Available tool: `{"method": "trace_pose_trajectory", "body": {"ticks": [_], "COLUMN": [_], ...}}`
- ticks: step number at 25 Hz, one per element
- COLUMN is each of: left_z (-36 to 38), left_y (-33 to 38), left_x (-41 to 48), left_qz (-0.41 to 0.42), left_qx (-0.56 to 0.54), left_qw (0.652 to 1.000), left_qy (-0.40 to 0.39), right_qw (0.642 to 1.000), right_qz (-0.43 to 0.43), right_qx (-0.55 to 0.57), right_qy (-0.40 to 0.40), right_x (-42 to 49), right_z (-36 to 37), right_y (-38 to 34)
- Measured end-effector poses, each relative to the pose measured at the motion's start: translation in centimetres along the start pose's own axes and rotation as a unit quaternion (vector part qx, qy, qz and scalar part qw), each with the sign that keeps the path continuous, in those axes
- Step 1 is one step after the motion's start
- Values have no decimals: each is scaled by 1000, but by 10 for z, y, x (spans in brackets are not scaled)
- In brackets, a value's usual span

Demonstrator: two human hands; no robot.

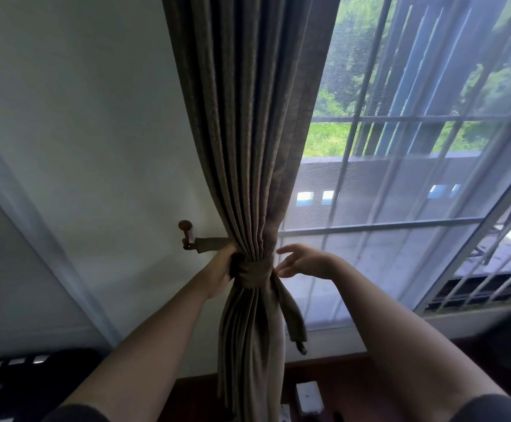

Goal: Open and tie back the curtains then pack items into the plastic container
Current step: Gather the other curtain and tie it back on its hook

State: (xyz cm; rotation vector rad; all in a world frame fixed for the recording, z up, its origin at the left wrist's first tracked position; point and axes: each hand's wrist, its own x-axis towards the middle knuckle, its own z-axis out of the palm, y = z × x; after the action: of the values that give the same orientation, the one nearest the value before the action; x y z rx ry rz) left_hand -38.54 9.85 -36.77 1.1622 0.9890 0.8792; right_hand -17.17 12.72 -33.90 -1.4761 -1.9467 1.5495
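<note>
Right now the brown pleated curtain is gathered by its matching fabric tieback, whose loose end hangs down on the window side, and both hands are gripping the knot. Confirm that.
Not quite. The head view shows only the left hand gripping the fabric tieback around the brown pleated curtain; the right hand is open beside it, fingers spread, apparently not touching. The loose end hangs on the window side.

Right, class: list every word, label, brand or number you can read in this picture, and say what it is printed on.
None: no readable text anywhere in the view.
The curtain, its tieback, the wall hook and the window carry no print.
The pale box on the floor and the dark object at lower left show no legible marks.
</note>
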Motion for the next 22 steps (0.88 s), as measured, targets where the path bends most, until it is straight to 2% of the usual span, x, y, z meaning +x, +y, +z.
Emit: {"method": "trace_pose_trajectory", "body": {"ticks": [3, 6, 11, 14, 18, 22], "left_z": [4, 7, 5, 13, 6, 10], "left_y": [-1, 1, -2, 4, -2, 6], "left_x": [0, -1, -2, -4, -4, -6], "left_qz": [-17, -3, -6, -1, 2, -5], "left_qx": [2, -6, -5, -32, -32, -50], "left_qw": [999, 998, 999, 998, 997, 994], "left_qy": [34, 60, 50, 59, 69, 99], "right_qw": [996, 992, 967, 984, 982, 988], "right_qz": [-28, -48, -82, -71, -89, -101], "right_qx": [-80, -106, -232, -152, -156, -83], "right_qy": [-12, 45, 66, 64, 53, 87], "right_x": [-2, 0, -8, -12, -20, -19], "right_z": [10, 20, 10, 1, 8, 18], "right_y": [1, 12, -5, -26, -23, -14]}}
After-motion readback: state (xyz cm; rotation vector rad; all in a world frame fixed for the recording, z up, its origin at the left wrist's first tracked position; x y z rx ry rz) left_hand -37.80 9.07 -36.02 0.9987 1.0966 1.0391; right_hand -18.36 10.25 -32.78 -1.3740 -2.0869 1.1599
